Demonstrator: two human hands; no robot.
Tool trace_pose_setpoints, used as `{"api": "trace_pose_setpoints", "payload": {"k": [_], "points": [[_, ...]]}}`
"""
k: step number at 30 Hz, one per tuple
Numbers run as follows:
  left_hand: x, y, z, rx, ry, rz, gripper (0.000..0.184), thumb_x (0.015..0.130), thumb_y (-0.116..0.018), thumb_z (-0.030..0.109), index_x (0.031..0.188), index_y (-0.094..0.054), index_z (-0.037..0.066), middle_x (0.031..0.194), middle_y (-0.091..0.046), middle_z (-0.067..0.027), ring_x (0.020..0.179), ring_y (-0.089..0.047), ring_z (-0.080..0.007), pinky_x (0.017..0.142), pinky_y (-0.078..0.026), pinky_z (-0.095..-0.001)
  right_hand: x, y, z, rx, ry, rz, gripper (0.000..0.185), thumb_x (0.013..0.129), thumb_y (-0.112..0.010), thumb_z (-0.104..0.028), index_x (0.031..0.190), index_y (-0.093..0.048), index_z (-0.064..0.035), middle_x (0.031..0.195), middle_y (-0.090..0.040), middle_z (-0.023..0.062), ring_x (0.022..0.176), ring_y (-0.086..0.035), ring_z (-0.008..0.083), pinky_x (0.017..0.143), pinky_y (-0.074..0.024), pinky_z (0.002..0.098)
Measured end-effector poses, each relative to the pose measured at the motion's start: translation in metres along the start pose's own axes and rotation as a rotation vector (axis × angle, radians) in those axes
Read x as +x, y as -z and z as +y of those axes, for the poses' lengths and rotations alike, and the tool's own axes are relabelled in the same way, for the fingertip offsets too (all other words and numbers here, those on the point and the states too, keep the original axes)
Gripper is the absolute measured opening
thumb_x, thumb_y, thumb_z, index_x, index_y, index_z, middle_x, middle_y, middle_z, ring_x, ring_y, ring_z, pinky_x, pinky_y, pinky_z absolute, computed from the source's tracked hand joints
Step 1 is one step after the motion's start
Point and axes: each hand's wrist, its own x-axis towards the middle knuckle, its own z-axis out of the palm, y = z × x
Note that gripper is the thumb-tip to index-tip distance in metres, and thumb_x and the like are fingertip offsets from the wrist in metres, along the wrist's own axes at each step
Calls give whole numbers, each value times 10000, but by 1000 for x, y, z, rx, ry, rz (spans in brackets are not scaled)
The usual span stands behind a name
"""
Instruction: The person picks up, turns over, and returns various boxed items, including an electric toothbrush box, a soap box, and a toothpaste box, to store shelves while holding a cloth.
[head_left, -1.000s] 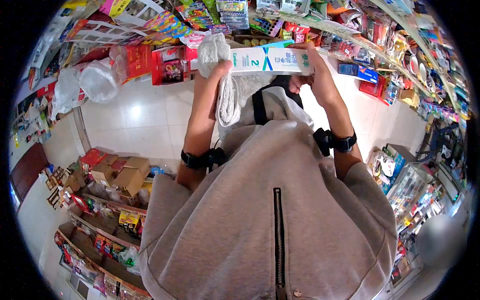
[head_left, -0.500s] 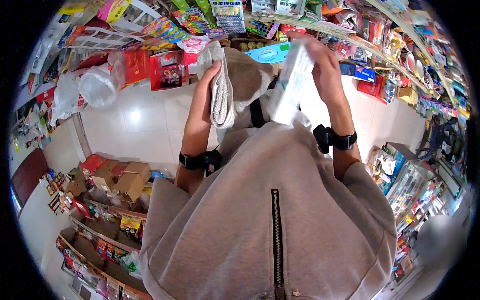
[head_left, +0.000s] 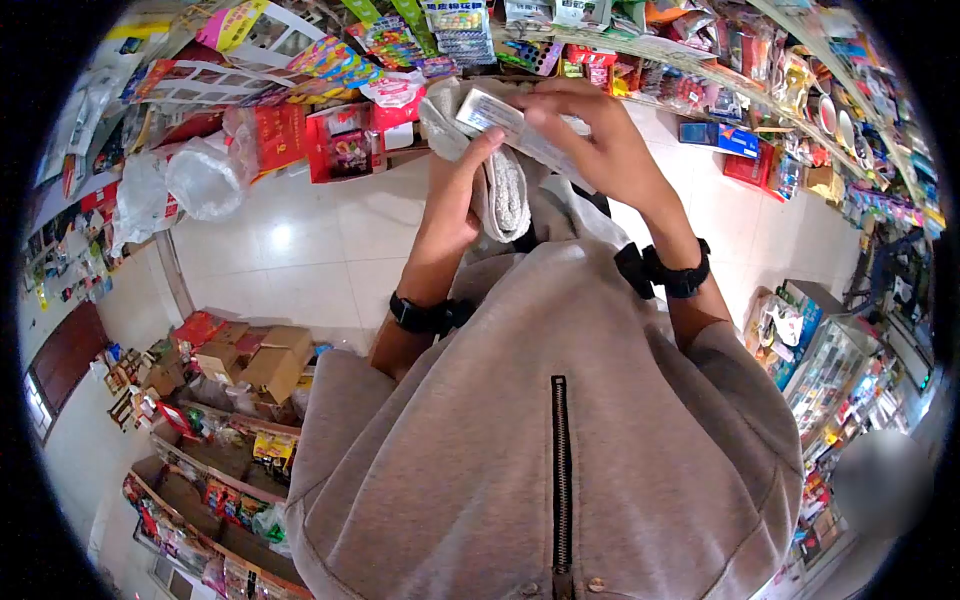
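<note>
A folded light-grey cloth (head_left: 505, 205) hangs from my left hand (head_left: 455, 205), whose thumb presses near the end of a white box (head_left: 520, 132). The long, narrow box slants down to the right in front of my chest, one of its printed narrow sides up. My right hand (head_left: 590, 135) is closed on the box from above and the right, its fingers covering part of the far edge. Cloth and box touch or overlap between the two hands. The box's far side is hidden.
Shelves of bright snack packets (head_left: 460, 35) run along the front. Plastic bags (head_left: 205, 180) and a red box (head_left: 345, 143) stand front left, a blue box (head_left: 735, 140) front right. Cardboard boxes (head_left: 278, 362) top shelves (head_left: 215, 455) at the lower left.
The box was level between both hands, then tilted steeply in my right hand with my left hand apart. Now it slants the other way, and my left hand with the cloth has moved right to meet it.
</note>
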Motion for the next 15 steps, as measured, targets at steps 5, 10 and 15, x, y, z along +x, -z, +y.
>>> {"api": "trace_pose_setpoints", "payload": {"k": [5,10,15], "points": [[-2,7,5,-49,-44,119,423,880,-637,264,1227,-517,53,1123,-598,-77,1027,-606,-182,842,-513,-329,-28,12,-9,43,-114,-57,594,776,-769,-187,1305,-529,-61,1159,-633,121,1007,-634,274,922,-485,394],[-8,4,14,-125,1,166,409,913,-602,343,1209,-542,67,1103,-615,-60,1040,-604,-190,928,-478,-347,-47,9,3,207,-217,-4,557,741,-780,-9,1246,-547,-31,1204,-597,133,1034,-630,179,852,-543,302],[-21,12,30,-207,19,91,434,934,-607,311,1261,-514,41,1135,-618,-87,1035,-619,-196,887,-520,-355,-47,15,7,328,-83,55,442,767,-749,10,1183,-599,19,1212,-600,133,1053,-618,191,865,-535,308]]}}
